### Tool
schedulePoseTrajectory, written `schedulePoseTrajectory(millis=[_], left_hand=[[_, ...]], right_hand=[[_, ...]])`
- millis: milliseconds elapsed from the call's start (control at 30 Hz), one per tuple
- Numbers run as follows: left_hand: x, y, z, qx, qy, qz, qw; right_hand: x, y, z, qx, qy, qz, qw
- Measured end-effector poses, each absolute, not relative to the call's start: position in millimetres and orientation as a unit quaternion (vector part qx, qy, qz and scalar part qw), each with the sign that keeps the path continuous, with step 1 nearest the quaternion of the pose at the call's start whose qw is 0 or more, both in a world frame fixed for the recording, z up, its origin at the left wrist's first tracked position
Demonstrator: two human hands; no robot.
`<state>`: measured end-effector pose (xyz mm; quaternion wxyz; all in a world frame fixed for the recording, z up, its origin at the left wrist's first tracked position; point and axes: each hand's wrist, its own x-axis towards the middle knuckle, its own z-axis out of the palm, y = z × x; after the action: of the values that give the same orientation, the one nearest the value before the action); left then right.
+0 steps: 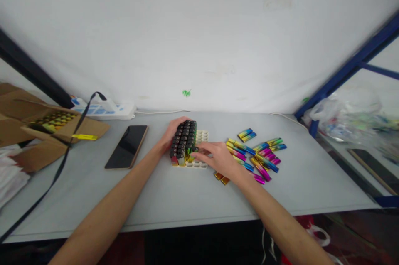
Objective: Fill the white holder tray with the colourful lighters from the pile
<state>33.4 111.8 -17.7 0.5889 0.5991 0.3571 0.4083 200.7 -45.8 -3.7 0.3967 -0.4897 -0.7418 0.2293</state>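
A white tray [202, 136] with rows of holes stands on the table in the middle of the head view. Upright black-topped lighters [184, 140] fill its left part, and holes show along its right side and near edge. My left hand [173, 130] is curled round the left and far side of the packed lighters, its fingers partly hidden. With thumb and fingers closed, my right hand [215, 153] pinches a lighter [193, 149] with a black top at the right edge of the rows. Shiny multicoloured metal sleeves [260, 155] lie loose beside that hand.
A phone [127, 147] lies left of the tray. Farther left are an open cardboard box [59, 126] holding more shiny pieces, a power strip [115, 111] and a black strap [67, 148]. Plastic bags [346, 115] sit beyond the blue frame [343, 67] at right.
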Motion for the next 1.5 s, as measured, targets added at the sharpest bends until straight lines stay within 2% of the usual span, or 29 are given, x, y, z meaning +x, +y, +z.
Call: schedulePoseTrajectory(millis=[333,533,800,1000,1200,1333,1500], left_hand=[[33,115,-18,0.604,0.356,0.413,0.581],[32,117,-19,0.602,0.360,0.405,0.587],[30,119,-19,0.596,0.367,0.393,0.597],[32,116,-18,0.580,0.374,0.392,0.608],[32,114,-18,0.578,0.375,0.390,0.611],[31,114,-18,0.580,0.368,0.395,0.610],[33,113,-20,0.567,0.368,0.402,0.617]], right_hand=[[189,-39,-2,-0.501,-0.801,0.135,0.298],[206,-65,-4,-0.539,-0.768,0.117,0.325],[281,-137,-9,-0.644,-0.653,0.083,0.390],[387,-154,-4,-0.728,-0.588,-0.038,0.351],[473,-120,-2,-0.722,-0.641,0.067,0.252],[486,-102,1,-0.706,-0.664,0.128,0.211],[488,-95,5,-0.725,-0.649,0.123,0.193]])
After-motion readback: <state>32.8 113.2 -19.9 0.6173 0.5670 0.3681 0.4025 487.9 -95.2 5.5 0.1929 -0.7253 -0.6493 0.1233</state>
